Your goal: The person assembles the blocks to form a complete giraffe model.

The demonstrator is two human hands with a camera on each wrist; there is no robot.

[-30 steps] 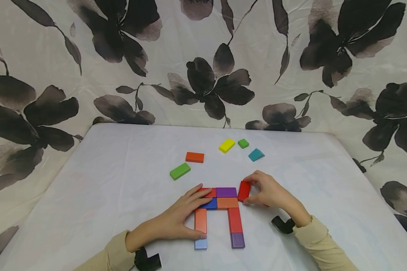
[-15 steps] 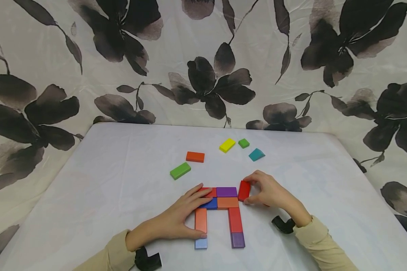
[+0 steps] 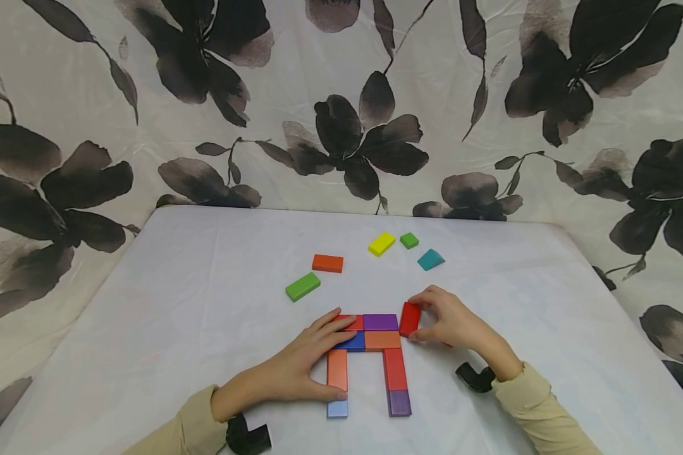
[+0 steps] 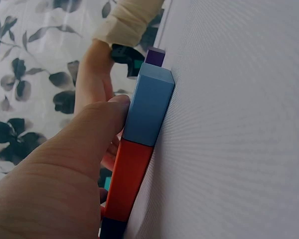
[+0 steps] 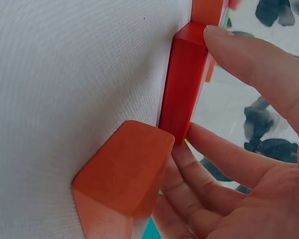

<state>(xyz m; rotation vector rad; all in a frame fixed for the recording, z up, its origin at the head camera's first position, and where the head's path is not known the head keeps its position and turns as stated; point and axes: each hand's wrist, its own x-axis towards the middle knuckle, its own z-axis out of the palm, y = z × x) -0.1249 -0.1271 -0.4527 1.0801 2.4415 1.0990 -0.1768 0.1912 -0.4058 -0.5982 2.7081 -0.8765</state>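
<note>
My right hand [image 3: 452,319] pinches a red block [image 3: 410,320] between thumb and fingers, at the right end of an arrangement of flat blocks; the right wrist view shows this red block [image 5: 184,84] lying on the cloth. My left hand [image 3: 296,363] rests with spread fingers over a red block [image 3: 350,323] and a blue block [image 3: 351,343], its thumb by the salmon block [image 3: 337,370] and light blue block [image 3: 337,410]. Alongside sit a purple block [image 3: 380,322], an orange block [image 3: 382,340], another red block [image 3: 395,370] and a lower purple block [image 3: 399,403].
Beside my right hand lies an orange block [image 5: 124,174], mostly hidden from the head view. Farther back are a green block [image 3: 303,287], an orange-red block [image 3: 327,263], a yellow block [image 3: 381,244], a small green block [image 3: 409,241] and a teal block [image 3: 430,260].
</note>
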